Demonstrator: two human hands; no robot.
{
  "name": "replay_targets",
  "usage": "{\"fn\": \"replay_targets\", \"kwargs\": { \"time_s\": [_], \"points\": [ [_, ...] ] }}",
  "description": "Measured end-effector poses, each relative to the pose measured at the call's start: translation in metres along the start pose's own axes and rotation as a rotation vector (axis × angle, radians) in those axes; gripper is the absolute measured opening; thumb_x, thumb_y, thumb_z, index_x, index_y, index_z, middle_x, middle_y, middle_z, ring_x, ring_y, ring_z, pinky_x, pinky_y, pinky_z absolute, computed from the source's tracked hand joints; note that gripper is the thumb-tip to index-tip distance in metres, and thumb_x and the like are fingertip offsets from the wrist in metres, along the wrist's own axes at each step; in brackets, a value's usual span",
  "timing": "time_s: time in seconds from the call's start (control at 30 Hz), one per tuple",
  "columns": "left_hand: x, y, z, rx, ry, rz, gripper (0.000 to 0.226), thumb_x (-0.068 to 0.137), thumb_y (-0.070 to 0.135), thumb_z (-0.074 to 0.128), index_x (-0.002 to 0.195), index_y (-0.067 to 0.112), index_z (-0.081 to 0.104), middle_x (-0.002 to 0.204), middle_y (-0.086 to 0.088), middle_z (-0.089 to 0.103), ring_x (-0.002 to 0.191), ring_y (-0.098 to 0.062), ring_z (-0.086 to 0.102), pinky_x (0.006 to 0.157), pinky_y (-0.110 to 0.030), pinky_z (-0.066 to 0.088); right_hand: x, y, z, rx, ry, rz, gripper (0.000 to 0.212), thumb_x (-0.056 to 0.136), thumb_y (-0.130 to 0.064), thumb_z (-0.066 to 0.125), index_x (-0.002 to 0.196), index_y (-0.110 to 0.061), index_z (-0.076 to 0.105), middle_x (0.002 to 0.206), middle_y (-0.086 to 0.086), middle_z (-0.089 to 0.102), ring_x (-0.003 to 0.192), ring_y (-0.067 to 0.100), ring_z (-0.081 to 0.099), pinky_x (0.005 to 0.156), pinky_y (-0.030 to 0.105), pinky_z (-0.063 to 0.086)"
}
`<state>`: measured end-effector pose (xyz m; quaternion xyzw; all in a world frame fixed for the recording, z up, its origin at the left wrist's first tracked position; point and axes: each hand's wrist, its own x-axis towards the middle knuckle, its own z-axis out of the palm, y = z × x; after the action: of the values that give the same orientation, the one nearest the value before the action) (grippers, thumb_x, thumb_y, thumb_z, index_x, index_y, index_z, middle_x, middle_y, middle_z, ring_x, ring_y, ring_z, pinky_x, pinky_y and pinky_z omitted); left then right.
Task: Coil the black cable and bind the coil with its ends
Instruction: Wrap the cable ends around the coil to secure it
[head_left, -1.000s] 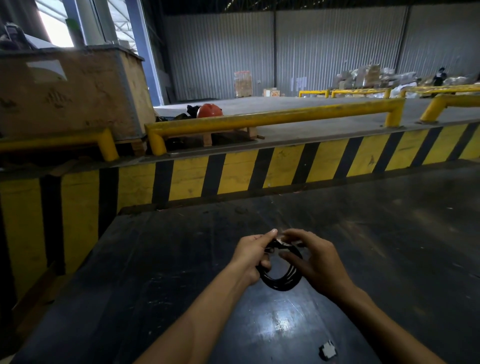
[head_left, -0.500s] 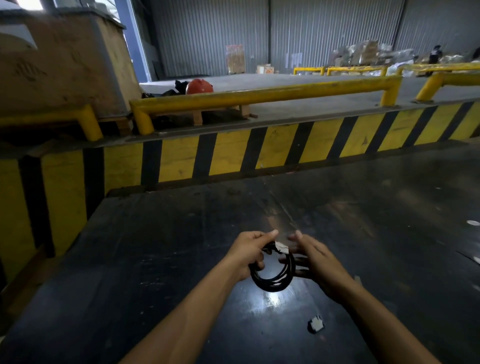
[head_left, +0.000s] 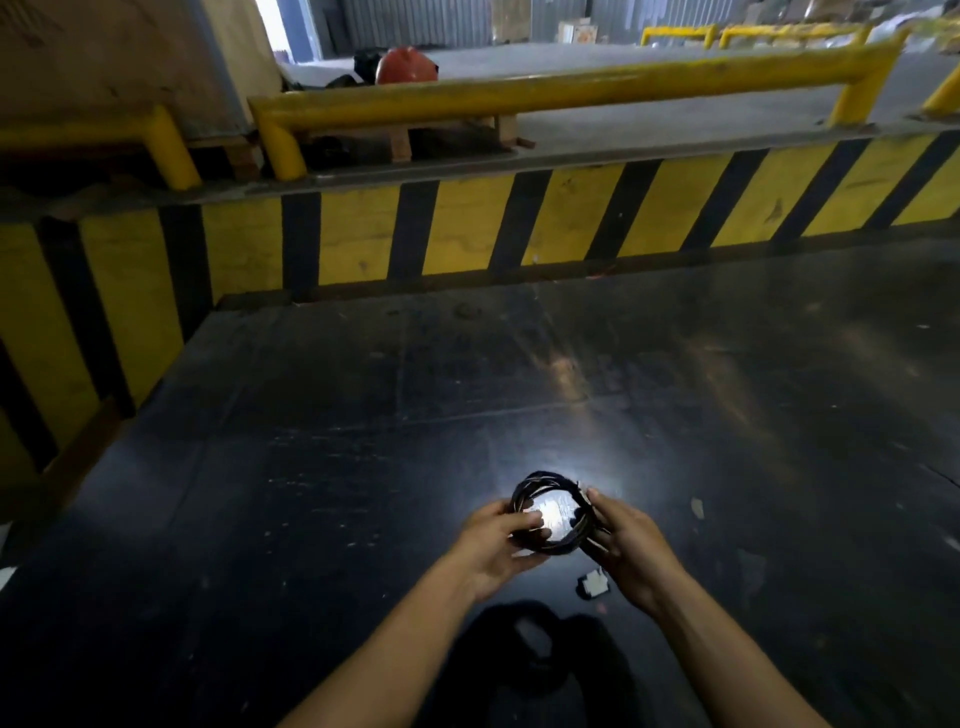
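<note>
The black cable (head_left: 540, 480) is wound into a small round coil, held flat just above the dark surface. My left hand (head_left: 493, 545) grips the coil's left side, with fingers through the ring. My right hand (head_left: 628, 545) pinches its right side, where a pale cable end shows between the fingers. A bright reflection shines through the middle of the coil.
A small white piece (head_left: 592, 586) lies on the dark floor plate (head_left: 363, 467) just below my right hand. A yellow and black striped barrier (head_left: 467, 228) runs across ahead, with a yellow rail (head_left: 571, 91) and a red helmet (head_left: 405, 65) behind it.
The view has tilted down, so the hands sit lower in the frame. The coil has turned from hanging under my fingers to lying flat between both hands.
</note>
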<state>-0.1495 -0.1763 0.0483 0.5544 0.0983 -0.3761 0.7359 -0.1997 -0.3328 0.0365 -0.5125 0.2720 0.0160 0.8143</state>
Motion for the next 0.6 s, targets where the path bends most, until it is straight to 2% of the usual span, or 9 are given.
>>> {"fn": "replay_targets", "kwargs": {
  "time_s": [0.07, 0.17, 0.23, 0.3, 0.37, 0.47, 0.53, 0.6],
  "points": [
    [0.006, -0.008, 0.0, -0.014, 0.092, 0.012, 0.017, 0.084, -0.004, 0.059, 0.096, 0.009, 0.059, 0.07, -0.009, 0.064, 0.065, -0.019, 0.064, 0.07, -0.04, 0.053, 0.008, 0.013, -0.011, -0.111, 0.011, 0.022, 0.018, 0.089, -0.024, 0.058, 0.093, -0.007, 0.064, 0.089, 0.013, 0.068, 0.081, 0.023, 0.063, 0.069, 0.029, 0.05],
    [0.014, -0.015, -0.006, -0.039, 0.184, 0.068, 0.029, 0.083, -0.005, 0.061, 0.109, 0.008, 0.058, 0.065, -0.007, 0.065, 0.055, -0.017, 0.063, 0.064, -0.035, 0.053, 0.019, 0.025, -0.028, -0.245, 0.048, -0.01, 0.01, 0.09, -0.016, 0.058, 0.087, -0.007, 0.061, 0.085, 0.014, 0.065, 0.076, 0.021, 0.063, 0.068, 0.03, 0.05],
    [0.019, -0.018, -0.011, -0.03, 0.25, 0.107, 0.03, 0.084, -0.006, 0.06, 0.109, 0.01, 0.058, 0.062, -0.008, 0.065, 0.053, -0.018, 0.061, 0.063, -0.036, 0.052, 0.03, 0.029, -0.045, -0.421, 0.079, -0.066, 0.007, 0.088, -0.011, 0.06, 0.091, -0.006, 0.06, 0.089, 0.017, 0.066, 0.078, 0.024, 0.064, 0.073, 0.037, 0.052],
    [0.018, -0.024, -0.016, 0.034, 0.297, 0.122, 0.034, 0.084, -0.005, 0.06, 0.112, 0.015, 0.057, 0.066, -0.009, 0.064, 0.052, -0.017, 0.059, 0.059, -0.034, 0.051, 0.04, 0.036, -0.062, -0.66, 0.071, -0.097, 0.014, 0.084, -0.009, 0.064, 0.098, -0.009, 0.06, 0.096, 0.017, 0.067, 0.085, 0.029, 0.066, 0.08, 0.044, 0.054],
    [0.016, -0.029, -0.019, 0.074, 0.298, 0.14, 0.041, 0.083, -0.005, 0.06, 0.117, 0.018, 0.056, 0.074, -0.012, 0.064, 0.052, -0.016, 0.06, 0.056, -0.031, 0.052, 0.044, 0.047, -0.073, -0.851, -0.018, -0.103, 0.026, 0.082, -0.011, 0.067, 0.107, -0.016, 0.059, 0.103, 0.012, 0.061, 0.091, 0.025, 0.063, 0.082, 0.036, 0.052],
    [0.016, -0.029, -0.016, 0.106, 0.281, 0.155, 0.044, 0.083, -0.004, 0.061, 0.119, 0.022, 0.058, 0.09, -0.015, 0.064, 0.058, -0.017, 0.063, 0.06, -0.031, 0.054, 0.045, 0.06, -0.081, -1.098, -0.12, -0.193, 0.035, 0.083, -0.017, 0.067, 0.117, -0.015, 0.06, 0.111, 0.008, 0.046, 0.099, 0.017, 0.055, 0.088, 0.022, 0.041],
    [0.017, -0.026, -0.011, 0.125, 0.26, 0.172, 0.043, 0.082, -0.004, 0.062, 0.118, 0.02, 0.061, 0.096, -0.015, 0.062, 0.059, -0.018, 0.063, 0.061, -0.031, 0.054, 0.046, 0.064, -0.082, -1.23, -0.149, -0.254, 0.027, 0.082, -0.018, 0.066, 0.108, -0.014, 0.064, 0.109, 0.007, 0.045, 0.1, 0.021, 0.056, 0.088, 0.021, 0.039],
    [0.019, -0.023, -0.006, 0.151, 0.234, 0.2, 0.039, 0.082, -0.004, 0.063, 0.113, 0.019, 0.064, 0.095, -0.014, 0.062, 0.058, -0.017, 0.062, 0.058, -0.029, 0.054, 0.048, 0.062, -0.079, -1.256, -0.117, -0.256, 0.01, 0.08, -0.02, 0.067, 0.088, -0.014, 0.066, 0.097, 0.006, 0.051, 0.088, 0.021, 0.057, 0.075, 0.021, 0.041]
  ]
}}
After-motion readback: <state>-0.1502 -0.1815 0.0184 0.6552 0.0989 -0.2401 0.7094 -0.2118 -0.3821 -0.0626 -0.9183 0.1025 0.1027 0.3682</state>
